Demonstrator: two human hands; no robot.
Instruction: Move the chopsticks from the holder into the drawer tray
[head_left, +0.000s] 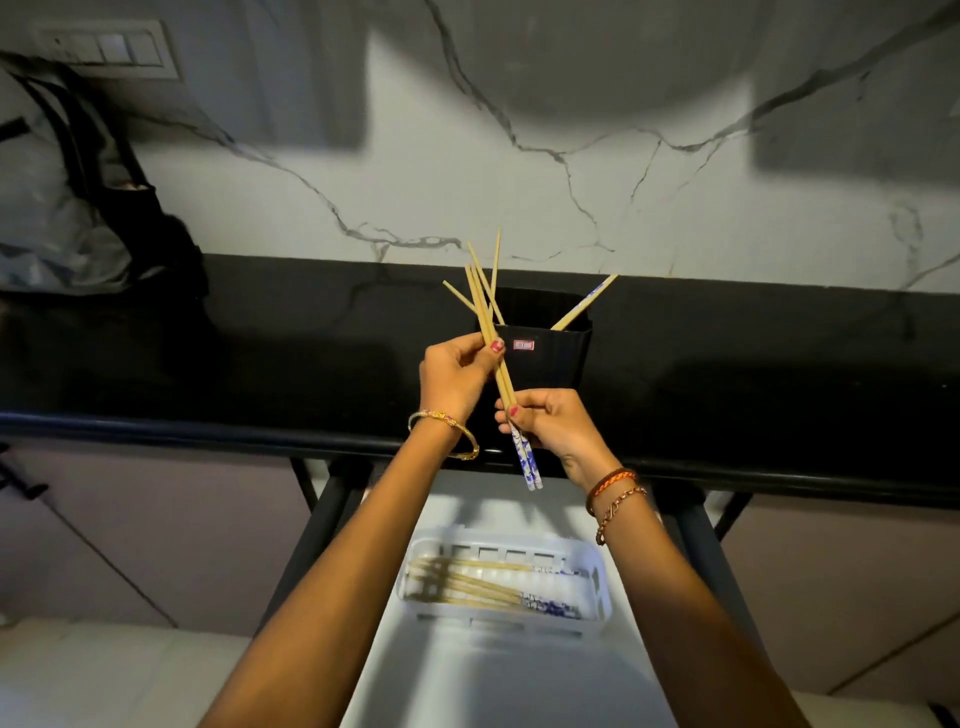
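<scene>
The chopsticks (498, 374) are thin, pale wooden sticks with blue-and-white patterned handle ends. A bundle of them is held in the air between the two hands, their bare tips fanning out upward and their patterned ends pointing down.

The left hand (457, 376) takes the bundle near its middle, its grip pinching the sticks between thumb and curled fingers; a gold bangle (444, 431) sits on that wrist. The right hand (553, 426), just below and right of the left grip, closes its grip round the lower part of the same sticks, right above the patterned ends, which stick out beneath the fingers. Two cord bracelets (615, 493) circle the right wrist. Both forearms reach up and forward from the bottom of the view.

Directly behind the two grips stands the black holder (553, 358) on the black desk (779, 374). One chopstick (584, 304) remains in it, leaning to the right, above and right of the right grip.

Well below both grips, the white tray (597, 582) lies in the open drawer (493, 686), with several chopsticks in the tray (467, 584) lying flat, patterned ends to the right.
</scene>
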